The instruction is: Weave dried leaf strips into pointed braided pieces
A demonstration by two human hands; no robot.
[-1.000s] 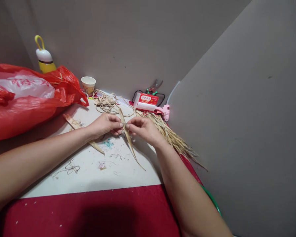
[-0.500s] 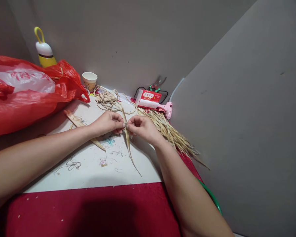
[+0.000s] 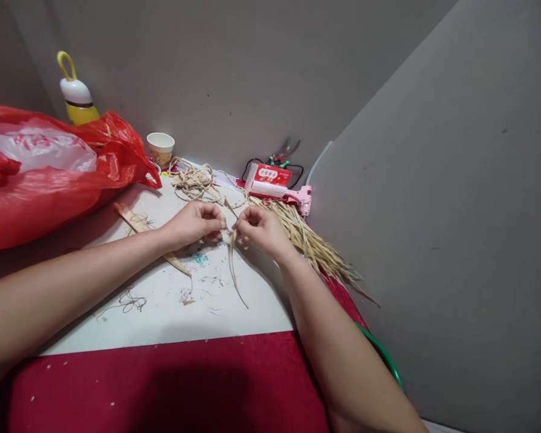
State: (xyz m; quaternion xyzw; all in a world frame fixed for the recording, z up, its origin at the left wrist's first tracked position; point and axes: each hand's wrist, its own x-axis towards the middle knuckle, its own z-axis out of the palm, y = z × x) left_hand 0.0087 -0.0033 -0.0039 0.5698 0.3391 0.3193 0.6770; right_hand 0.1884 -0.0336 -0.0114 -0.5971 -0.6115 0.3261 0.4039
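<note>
A narrow dried leaf strip (image 3: 233, 261) hangs over the white board, its tail curving down and a short end sticking up. My right hand (image 3: 264, 230) pinches it near its middle between thumb and fingers. Just left of the strip, my left hand (image 3: 198, 224) is closed in a pinch; whatever lies between its fingertips is too small to make out. A small gap shows between the two hands. Behind them lies a loose coil of braided cord (image 3: 193, 180). A bundle of dried strips (image 3: 313, 240) rests beyond my right hand.
Around the white board (image 3: 162, 328) are a flat pale piece (image 3: 137, 222), loose threads (image 3: 128, 299), a red plastic bag (image 3: 63, 198), a paper cup (image 3: 161, 150), a yellow-white bottle (image 3: 77, 99), a red box (image 3: 270, 177) and a pink glue gun (image 3: 304, 199). Grey walls stand behind and right.
My hands have drawn slightly apart. The strip is bent at my right fingertips, and its tail has swung a little left and up. The view has shifted slightly.
</note>
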